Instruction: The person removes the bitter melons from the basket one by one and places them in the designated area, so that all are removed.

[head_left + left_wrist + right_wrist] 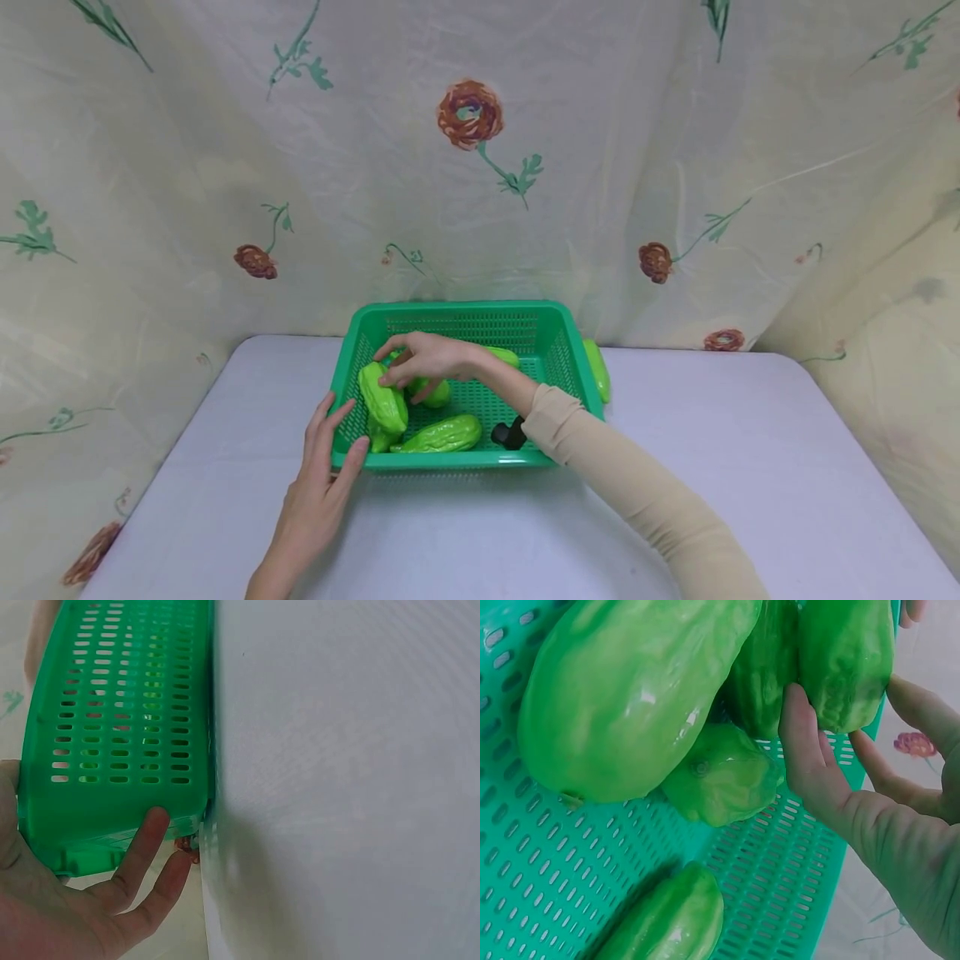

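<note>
Inside the green basket, the right hand apparently pinches a near-to-far gourd by its far end (left hand spread against the corner).

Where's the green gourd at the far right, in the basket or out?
Out: the green gourd shows outside the right rim of the green basket.

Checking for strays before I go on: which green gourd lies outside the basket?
The lone gourd on the white table, just to the right of the green basket; the other gourds in view are all within the basket's rim.
</note>
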A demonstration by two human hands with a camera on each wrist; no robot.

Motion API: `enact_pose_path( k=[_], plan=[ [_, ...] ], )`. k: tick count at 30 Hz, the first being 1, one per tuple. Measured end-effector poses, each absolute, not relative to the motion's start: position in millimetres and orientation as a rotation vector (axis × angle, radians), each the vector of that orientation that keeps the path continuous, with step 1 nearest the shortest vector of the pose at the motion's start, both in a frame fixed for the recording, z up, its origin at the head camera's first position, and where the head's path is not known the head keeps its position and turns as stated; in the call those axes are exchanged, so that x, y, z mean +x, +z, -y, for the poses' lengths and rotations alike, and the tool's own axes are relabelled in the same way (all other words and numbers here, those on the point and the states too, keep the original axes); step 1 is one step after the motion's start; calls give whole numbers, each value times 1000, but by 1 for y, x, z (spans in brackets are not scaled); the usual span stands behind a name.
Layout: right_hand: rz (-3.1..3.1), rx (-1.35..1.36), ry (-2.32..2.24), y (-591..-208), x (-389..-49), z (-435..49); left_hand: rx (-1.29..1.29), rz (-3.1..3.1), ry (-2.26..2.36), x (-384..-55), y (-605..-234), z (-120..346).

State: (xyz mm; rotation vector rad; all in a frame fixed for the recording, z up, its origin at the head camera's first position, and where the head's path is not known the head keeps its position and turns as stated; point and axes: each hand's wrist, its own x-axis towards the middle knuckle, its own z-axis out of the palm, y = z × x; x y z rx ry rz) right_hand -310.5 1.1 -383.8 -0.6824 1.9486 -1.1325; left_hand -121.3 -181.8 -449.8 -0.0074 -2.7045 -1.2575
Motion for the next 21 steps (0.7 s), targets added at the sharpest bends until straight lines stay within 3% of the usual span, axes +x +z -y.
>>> enact_pose_path(
  k=[21],
  plan=[
    [-1933,-674,-1181,-382,-311,-5,4,2721,-1277,-122,-448,180]
  ],
)
